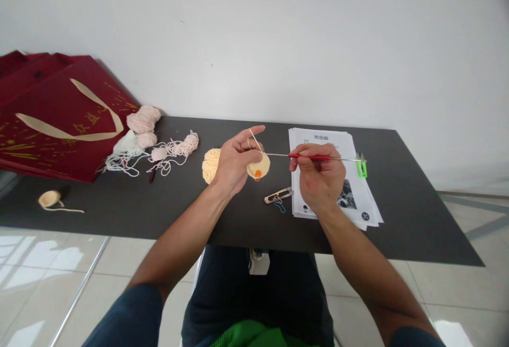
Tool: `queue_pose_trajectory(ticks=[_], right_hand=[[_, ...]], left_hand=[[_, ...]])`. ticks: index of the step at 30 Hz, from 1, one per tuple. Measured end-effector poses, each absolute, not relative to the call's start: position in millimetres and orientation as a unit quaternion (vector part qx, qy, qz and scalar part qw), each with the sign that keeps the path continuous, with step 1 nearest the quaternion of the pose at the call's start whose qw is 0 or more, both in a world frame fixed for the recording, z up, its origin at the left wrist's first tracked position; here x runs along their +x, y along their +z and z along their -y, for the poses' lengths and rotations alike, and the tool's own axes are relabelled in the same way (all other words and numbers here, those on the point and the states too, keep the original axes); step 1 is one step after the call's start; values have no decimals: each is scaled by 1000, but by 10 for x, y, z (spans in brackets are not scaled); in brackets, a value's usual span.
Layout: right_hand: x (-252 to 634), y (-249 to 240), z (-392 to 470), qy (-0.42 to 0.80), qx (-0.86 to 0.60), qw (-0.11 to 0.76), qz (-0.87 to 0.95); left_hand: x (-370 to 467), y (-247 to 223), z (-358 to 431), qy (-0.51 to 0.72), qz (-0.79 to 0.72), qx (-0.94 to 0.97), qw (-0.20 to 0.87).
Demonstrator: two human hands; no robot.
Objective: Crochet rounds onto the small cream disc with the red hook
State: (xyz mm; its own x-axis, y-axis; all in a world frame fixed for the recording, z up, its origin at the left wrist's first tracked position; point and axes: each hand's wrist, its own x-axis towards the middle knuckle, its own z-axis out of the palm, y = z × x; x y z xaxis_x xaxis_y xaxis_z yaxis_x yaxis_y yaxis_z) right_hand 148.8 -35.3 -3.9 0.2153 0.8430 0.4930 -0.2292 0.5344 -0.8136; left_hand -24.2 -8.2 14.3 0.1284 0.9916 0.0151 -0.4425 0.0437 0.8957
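My left hand (234,158) holds a small round cream crocheted piece (259,166) with an orange marker clipped to it, and a strand of cream yarn runs over its raised forefinger. My right hand (318,174) grips a crochet hook (314,157) with a red handle, its thin metal tip pointing left into the piece. Both hands hover above the dark table (417,214). A skein of cream yarn (210,164) lies just behind my left hand.
Printed sheets (350,140) lie under my right hand, a green clip (361,168) on them. Small snips (278,196) sit between the hands. Pink and white yarn (147,135), dark red paper bags (55,119) and a small cream crocheted cup (50,198) are at the left.
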Motion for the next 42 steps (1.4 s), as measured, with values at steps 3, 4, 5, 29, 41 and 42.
queue_pose_trajectory(ticks=[3,4,5,29,41,42], right_hand=[[1497,-21,367,366,-291,720,513],[1500,-14,367,366,-287,720,515],[1503,-8,364,370,-286,719,514],[1322,-4,350,546,-342,682,346],[1288,-219,532,157,-368,658,639],[1296,-250,529,133,-352,653,657]], left_hand=[[-268,152,63,541,-334,380,671],[-276,151,56,535,-329,374,682],[-283,149,51,531,-323,370,691],[-231,3,58,604,-351,477,534],[-184,24,66,630,-311,332,630],[-180,34,69,628,-303,315,644]])
